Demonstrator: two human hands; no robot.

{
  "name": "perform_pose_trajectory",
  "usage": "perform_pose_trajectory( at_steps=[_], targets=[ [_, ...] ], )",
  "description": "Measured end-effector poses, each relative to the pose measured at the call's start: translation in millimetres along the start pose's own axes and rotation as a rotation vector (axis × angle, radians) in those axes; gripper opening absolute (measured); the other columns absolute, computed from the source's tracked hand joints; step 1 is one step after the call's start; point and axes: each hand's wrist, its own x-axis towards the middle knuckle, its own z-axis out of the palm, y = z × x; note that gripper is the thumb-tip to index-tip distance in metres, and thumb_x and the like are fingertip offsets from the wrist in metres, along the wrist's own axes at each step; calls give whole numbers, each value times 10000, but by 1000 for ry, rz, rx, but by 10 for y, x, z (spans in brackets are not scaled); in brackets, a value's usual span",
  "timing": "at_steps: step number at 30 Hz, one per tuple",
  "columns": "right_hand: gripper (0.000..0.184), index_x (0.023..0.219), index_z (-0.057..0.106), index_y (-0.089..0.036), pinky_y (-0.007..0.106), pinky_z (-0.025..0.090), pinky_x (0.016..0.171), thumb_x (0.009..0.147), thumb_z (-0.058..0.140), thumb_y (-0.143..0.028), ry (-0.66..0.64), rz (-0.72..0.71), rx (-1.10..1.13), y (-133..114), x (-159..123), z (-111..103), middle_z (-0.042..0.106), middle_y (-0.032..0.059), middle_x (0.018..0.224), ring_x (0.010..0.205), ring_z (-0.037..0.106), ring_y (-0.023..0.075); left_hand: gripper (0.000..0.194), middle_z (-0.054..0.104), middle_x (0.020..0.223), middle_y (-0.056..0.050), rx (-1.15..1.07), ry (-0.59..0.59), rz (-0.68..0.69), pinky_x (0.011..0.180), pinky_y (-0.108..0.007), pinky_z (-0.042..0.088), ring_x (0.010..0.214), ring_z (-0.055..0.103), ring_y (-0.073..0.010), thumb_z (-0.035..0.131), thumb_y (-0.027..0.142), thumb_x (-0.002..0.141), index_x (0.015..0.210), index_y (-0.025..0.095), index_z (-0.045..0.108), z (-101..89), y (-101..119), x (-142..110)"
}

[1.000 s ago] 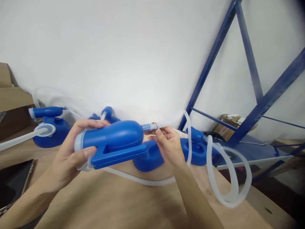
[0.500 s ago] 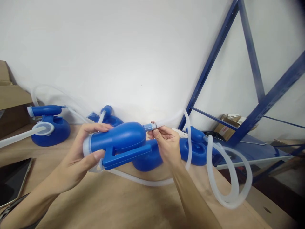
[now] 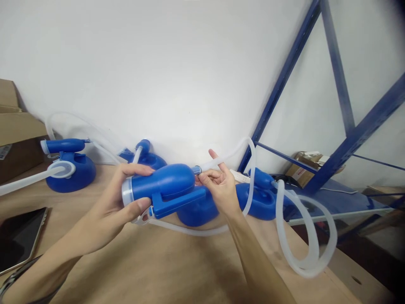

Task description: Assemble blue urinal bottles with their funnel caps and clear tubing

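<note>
My left hand (image 3: 109, 211) grips a blue plastic hand-held urinal (image 3: 164, 180) around its pale capped end, thumb below and fingers above. Its handle faces me, and a clear nozzle points right. Around the nozzle sits a thin, dark wire hose clamp (image 3: 199, 169). Thumb and curled fingers of my right hand (image 3: 223, 192) pinch just below that clamp, while its index finger stretches up behind the white hose (image 3: 229, 155). The hose runs from the nozzle to the right and loops down. The exact fingertip contact is partly hidden. Behind the urinal stands a blue container (image 3: 198, 211).
More blue urinal sets (image 3: 71, 171) stand along the wall, another (image 3: 261, 198) at right with coiled hose (image 3: 311, 261). A tablet (image 3: 22, 236) lies on the wooden table (image 3: 177, 270) at left. A cardboard box (image 3: 23, 135) and blue metal rack (image 3: 284, 84) flank the space.
The wire clamp sits closer to the urinal's body, and my right hand has shifted with it. My right index finger has straightened upward. The urinal has moved slightly right in view.
</note>
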Motion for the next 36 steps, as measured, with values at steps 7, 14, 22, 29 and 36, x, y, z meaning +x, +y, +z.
perform_pose_trajectory(
  at_steps=[7, 14, 22, 29, 36],
  targets=[
    [914, 1611, 426, -233, 369, 643, 835, 821, 850, -407, 24, -54, -84, 51, 30, -48, 784, -15, 786, 789, 756, 194, 428, 661, 715, 53, -107, 60, -124, 597, -313, 534, 538, 645, -178, 665, 499, 937, 1247, 325, 426, 93, 12, 31],
    [883, 1557, 504, -198, 385, 645, 840, 805, 856, -496, 3, 53, -19, 68, 77, -82, 817, 28, 855, 829, 779, 220, 425, 674, 729, 45, -141, 118, -119, 608, -318, 499, 563, 649, -185, 682, 486, 921, 1239, 308, 462, 168, 106, 36],
    [481, 1103, 792, -198, 404, 643, 923, 718, 930, -452, -33, 124, 121, 51, 69, -83, 836, 86, 1009, 913, 800, 244, 396, 660, 743, 40, -130, 165, -80, 660, -346, 468, 603, 662, -210, 663, 468, 919, 1236, 320, 477, 161, 30, 80],
    [342, 890, 833, -212, 415, 645, 908, 624, 976, -373, 30, 127, 126, 92, 88, -72, 843, 65, 923, 872, 797, 249, 424, 676, 858, 22, -75, 110, -80, 700, -371, 540, 668, 694, -216, 679, 483, 937, 1274, 345, 461, 153, 7, 36],
    [502, 1122, 773, -189, 330, 631, 825, 671, 945, -323, -37, 132, 64, 85, 69, -108, 795, 6, 792, 794, 781, 195, 420, 637, 834, 16, -16, 76, -95, 554, -299, 546, 599, 594, -171, 684, 518, 919, 1254, 355, 490, 101, 50, -10]
  ],
)
